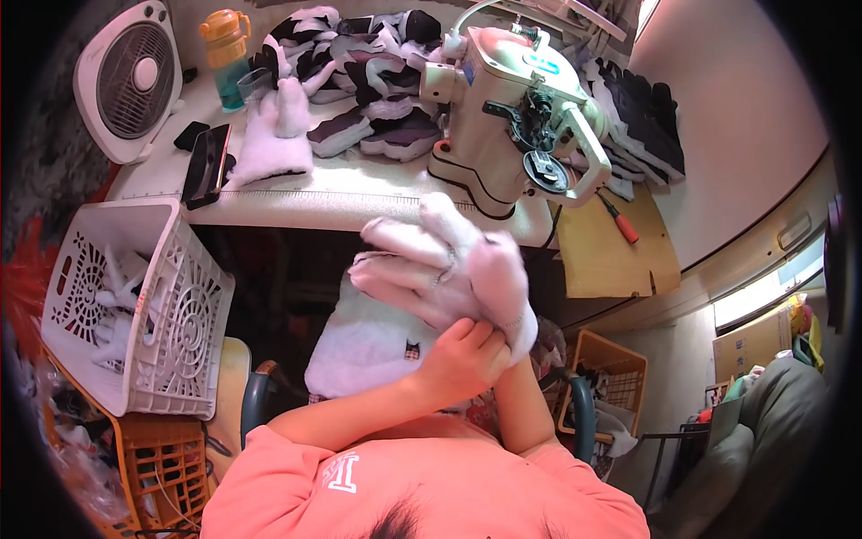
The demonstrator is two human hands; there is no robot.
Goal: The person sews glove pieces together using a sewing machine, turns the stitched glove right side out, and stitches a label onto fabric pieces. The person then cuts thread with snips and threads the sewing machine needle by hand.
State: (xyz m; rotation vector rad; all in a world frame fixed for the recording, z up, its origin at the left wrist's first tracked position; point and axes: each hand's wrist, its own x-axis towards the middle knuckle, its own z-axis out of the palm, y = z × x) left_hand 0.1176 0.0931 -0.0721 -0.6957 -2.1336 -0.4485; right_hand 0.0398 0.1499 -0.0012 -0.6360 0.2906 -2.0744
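A white fleecy glove (449, 269) is held up in front of my chest, its fingers pointing up and to the left. My left hand (462, 359) is closed on the glove's lower edge near the cuff. My right forearm runs up into the glove, so my right hand is hidden inside and its fingers cannot be made out. Beneath the glove, a white fleecy piece (350, 355) lies across my lap.
A sewing machine (503, 117) stands on the white table (350, 202). Behind lie piled dark-and-white gloves (386, 81), a bottle (226, 58) and a fan (130, 81). A white crate (180, 314) is at left; a red-handled tool (620, 220) is at right.
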